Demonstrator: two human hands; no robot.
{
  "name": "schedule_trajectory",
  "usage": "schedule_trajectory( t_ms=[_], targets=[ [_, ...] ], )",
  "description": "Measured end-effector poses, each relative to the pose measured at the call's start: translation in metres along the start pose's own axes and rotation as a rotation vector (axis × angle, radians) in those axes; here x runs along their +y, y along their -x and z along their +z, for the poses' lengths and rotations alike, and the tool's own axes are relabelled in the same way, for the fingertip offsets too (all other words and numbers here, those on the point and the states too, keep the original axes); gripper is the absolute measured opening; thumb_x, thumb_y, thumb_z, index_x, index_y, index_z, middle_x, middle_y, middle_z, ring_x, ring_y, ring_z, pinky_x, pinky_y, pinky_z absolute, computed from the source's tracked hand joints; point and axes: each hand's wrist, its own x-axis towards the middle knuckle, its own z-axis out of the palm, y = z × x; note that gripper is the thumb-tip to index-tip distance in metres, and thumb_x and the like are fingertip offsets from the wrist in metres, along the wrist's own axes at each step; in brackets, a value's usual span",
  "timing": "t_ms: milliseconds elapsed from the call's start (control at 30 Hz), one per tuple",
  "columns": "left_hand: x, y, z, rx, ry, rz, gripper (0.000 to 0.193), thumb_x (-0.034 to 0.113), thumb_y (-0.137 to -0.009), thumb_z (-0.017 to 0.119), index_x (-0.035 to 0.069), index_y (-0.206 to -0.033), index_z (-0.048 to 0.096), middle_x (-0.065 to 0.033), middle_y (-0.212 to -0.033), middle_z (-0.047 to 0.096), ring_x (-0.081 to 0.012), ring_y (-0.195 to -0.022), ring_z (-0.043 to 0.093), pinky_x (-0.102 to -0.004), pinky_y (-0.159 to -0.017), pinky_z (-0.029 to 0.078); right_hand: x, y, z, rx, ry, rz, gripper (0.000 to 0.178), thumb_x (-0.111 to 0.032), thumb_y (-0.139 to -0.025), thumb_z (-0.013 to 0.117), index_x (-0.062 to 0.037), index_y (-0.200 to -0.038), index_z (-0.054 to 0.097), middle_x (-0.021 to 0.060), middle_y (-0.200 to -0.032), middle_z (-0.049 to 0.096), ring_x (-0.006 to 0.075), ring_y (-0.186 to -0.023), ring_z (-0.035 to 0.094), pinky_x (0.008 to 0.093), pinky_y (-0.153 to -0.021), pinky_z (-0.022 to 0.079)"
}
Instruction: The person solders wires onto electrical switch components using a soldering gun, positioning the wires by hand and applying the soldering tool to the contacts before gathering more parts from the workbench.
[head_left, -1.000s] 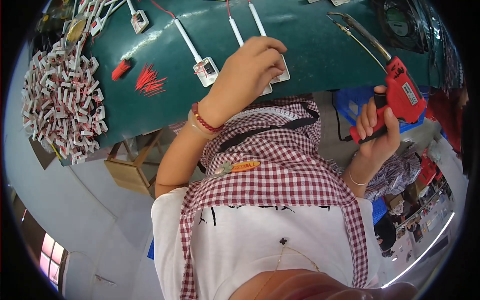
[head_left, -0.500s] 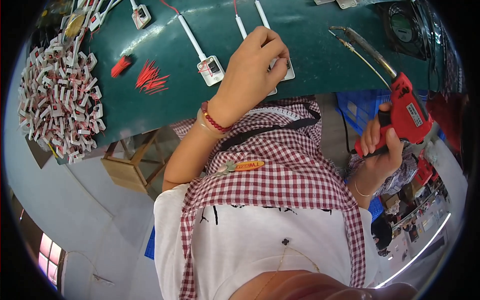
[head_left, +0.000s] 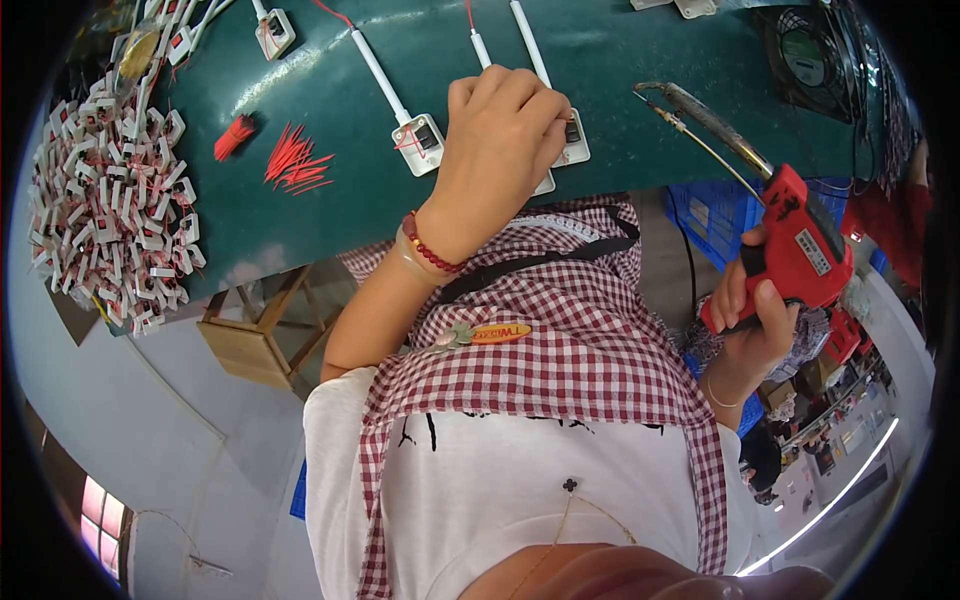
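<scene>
My right hand (head_left: pixel 748 305) is wrapped round the grip of a red soldering gun (head_left: pixel 812 240). Its metal tip and a thin feed tube point toward the upper left, over the table. My left hand (head_left: pixel 495 140) is curled over a white switch housing (head_left: pixel 544 184) that it mostly covers. Those fingers are bent together, and whatever they pinch is hidden. Flanking this hand are two more white housings with black parts inside, a left one (head_left: pixel 419 157) with a thin red wire and a right one (head_left: pixel 576 150). White tubes run up from them.
The green table (head_left: pixel 330 225) carries a bundle of red tubes (head_left: pixel 233 137) and loose red tubes (head_left: pixel 295 160). A big heap of white housings (head_left: pixel 115 205) covers its left end. At the back right stands a black fan (head_left: pixel 805 55). A blue crate (head_left: pixel 712 215) sits below the table edge.
The soldering gun has shifted a little left, bringing its tip nearer my left hand. My left hand's fingers have curled downward over the middle housing, and its raised pinch is gone.
</scene>
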Motion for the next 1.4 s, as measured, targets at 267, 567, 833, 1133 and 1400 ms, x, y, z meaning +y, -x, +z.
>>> schedule_trajectory(
  t_ms=[267, 567, 833, 1133, 1400],
  targets=[
    [0.002, 0.005, 0.000, -0.006, -0.034, -0.014, 0.011, 0.006, -0.073, 0.067, 0.008, -0.079, 0.058, -0.0008, -0.111, 0.060, -0.0205, -0.099, 0.054, -0.0366, -0.086, 0.036, 0.000, 0.011, 0.011, 0.004, 0.086, 0.074, 0.051, -0.025, -0.084, 0.062, 0.0102, -0.116, 0.044, 0.0058, -0.058, 0.047, 0.0099, -0.042, 0.041, 0.0236, -0.037, 0.036],
    [0.001, 0.002, 0.002, -0.007, 0.002, -0.008, 0.009, 0.005, -0.074, 0.066, 0.006, -0.077, 0.057, -0.0018, -0.108, 0.063, -0.0202, -0.096, 0.056, -0.0371, -0.086, 0.036, -0.002, 0.019, 0.029, 0.077, 0.237, 0.147, 0.048, -0.026, -0.083, 0.063, 0.0074, -0.113, 0.046, 0.0048, -0.057, 0.046, 0.0095, -0.042, 0.040, 0.0231, -0.038, 0.034],
    [0.000, 0.001, 0.002, -0.025, -0.006, 0.004, 0.009, 0.005, -0.073, 0.066, 0.006, -0.076, 0.058, -0.0019, -0.106, 0.063, -0.0205, -0.097, 0.056, -0.0373, -0.086, 0.037, -0.005, 0.022, 0.035, 0.100, 0.191, 0.193, 0.041, -0.018, -0.082, 0.064, 0.0072, -0.111, 0.049, 0.0072, -0.059, 0.050, 0.0114, -0.047, 0.046, 0.0240, -0.044, 0.037],
    [0.002, 0.001, 0.001, -0.021, 0.009, -0.004, 0.006, 0.006, -0.074, 0.066, 0.005, -0.075, 0.060, -0.0020, -0.106, 0.063, -0.0201, -0.097, 0.056, -0.0369, -0.086, 0.036, -0.001, 0.025, 0.032, 0.093, 0.224, 0.200, 0.037, -0.023, -0.084, 0.060, 0.0031, -0.106, 0.047, 0.0048, -0.058, 0.046, 0.0096, -0.043, 0.041, 0.0228, -0.039, 0.034],
    [0.002, 0.002, 0.001, -0.026, -0.014, -0.002, 0.006, 0.007, -0.074, 0.066, 0.005, -0.075, 0.061, -0.0020, -0.106, 0.062, -0.0198, -0.097, 0.055, -0.0368, -0.086, 0.036, -0.002, 0.027, 0.038, 0.103, 0.183, 0.170, 0.045, -0.023, -0.086, 0.058, 0.0071, -0.117, 0.045, 0.0053, -0.058, 0.046, 0.0097, -0.042, 0.040, 0.0231, -0.038, 0.033]
  ],
)
